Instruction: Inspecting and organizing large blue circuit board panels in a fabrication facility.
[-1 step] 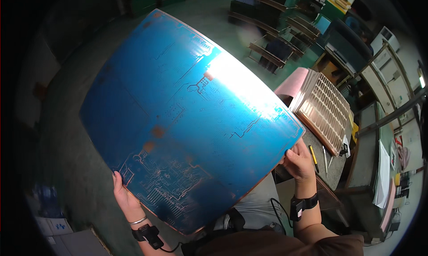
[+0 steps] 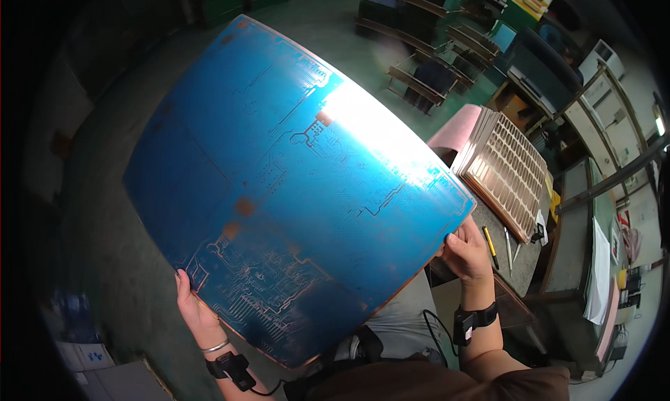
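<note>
A large circuit board panel (image 2: 293, 191) fills the middle of the view, tilted up in front of me. Its face is blue, with fine copper-coloured traces, a few brownish patches and a copper edge. Bright glare covers part of its far right side. My left hand (image 2: 194, 309) grips the lower left edge, its thumb on the blue face. At the right corner my right hand (image 2: 466, 253) pinches the edge, thumb on top, the other fingers partly hidden beneath the panel. Both wrists wear black strapped devices.
To the right, a stack of copper-patterned panels (image 2: 508, 174) with a pink sheet (image 2: 457, 132) stands on a worktable (image 2: 518, 272). A yellow-and-black pen (image 2: 490, 246) and a thin white pen (image 2: 509, 245) lie beside it. Racks (image 2: 426, 80) stand farther back; boxes (image 2: 115, 373) sit at lower left.
</note>
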`<state>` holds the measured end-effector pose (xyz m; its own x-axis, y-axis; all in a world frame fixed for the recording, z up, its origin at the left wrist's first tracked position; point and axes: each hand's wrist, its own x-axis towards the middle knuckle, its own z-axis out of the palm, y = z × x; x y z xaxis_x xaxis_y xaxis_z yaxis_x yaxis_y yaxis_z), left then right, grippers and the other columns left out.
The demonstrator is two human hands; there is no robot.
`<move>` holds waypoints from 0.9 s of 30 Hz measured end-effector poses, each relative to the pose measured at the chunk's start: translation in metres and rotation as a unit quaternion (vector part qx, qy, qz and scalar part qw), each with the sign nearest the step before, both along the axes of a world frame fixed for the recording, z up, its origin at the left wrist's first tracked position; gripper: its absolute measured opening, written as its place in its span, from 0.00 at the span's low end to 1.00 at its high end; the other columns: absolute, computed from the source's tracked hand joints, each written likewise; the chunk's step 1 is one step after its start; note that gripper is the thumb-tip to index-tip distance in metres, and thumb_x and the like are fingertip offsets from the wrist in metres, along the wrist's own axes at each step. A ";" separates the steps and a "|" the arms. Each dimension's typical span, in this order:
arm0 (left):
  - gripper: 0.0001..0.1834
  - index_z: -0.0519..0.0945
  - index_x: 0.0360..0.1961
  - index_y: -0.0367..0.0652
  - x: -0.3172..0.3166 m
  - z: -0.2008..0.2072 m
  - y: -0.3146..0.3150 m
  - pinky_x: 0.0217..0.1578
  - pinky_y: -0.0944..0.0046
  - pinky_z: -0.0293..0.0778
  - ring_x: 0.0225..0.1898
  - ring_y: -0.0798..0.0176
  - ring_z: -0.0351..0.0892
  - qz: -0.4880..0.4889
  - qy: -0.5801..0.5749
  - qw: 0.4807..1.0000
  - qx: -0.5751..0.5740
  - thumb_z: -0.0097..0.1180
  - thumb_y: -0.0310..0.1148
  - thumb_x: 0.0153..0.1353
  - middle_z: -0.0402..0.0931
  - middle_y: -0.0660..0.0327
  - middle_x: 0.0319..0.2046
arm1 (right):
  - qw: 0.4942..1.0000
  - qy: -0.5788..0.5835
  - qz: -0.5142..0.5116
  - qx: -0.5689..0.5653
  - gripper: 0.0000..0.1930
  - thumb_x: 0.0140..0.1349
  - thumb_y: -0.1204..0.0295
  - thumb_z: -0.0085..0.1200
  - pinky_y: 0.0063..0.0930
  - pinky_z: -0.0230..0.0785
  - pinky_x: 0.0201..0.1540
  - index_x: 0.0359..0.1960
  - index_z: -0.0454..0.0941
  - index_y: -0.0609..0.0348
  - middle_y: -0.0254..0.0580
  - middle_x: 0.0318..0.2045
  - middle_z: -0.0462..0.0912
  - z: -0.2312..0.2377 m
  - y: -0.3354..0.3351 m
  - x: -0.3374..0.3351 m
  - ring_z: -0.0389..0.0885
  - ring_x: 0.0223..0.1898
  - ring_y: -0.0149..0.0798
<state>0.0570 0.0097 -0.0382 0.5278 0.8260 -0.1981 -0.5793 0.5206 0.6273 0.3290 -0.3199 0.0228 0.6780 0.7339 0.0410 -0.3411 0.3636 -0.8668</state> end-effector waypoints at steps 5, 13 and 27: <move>0.15 0.64 0.51 0.40 -0.006 0.001 0.002 0.45 0.56 0.73 0.44 0.57 0.74 -0.023 0.004 1.000 0.006 0.39 0.33 0.65 0.71 0.54 0.46 | 1.000 -0.007 0.007 0.007 0.30 0.57 0.72 0.51 0.41 0.70 0.45 0.59 0.52 0.65 0.48 0.47 0.71 -0.012 -0.004 0.005 0.74 0.46 0.41; 0.17 0.64 0.52 0.38 0.005 0.016 -0.004 0.45 0.61 0.72 0.45 0.60 0.72 0.029 0.001 0.995 0.099 0.40 0.33 0.64 0.70 0.56 0.46 | 0.988 -0.026 -0.029 -0.149 0.23 0.62 0.59 0.44 0.20 0.71 0.37 0.50 0.67 0.67 0.40 0.37 0.78 -0.020 -0.018 0.054 0.77 0.35 0.30; 0.23 0.58 0.59 0.39 0.030 0.071 0.026 0.57 0.62 0.60 0.53 0.61 0.66 0.086 0.065 0.954 0.281 0.42 0.33 0.64 0.62 0.51 0.56 | 0.992 0.011 -0.110 -0.066 0.15 0.61 0.63 0.48 0.22 0.67 0.43 0.45 0.70 0.58 0.34 0.39 0.77 -0.023 0.037 0.037 0.75 0.40 0.28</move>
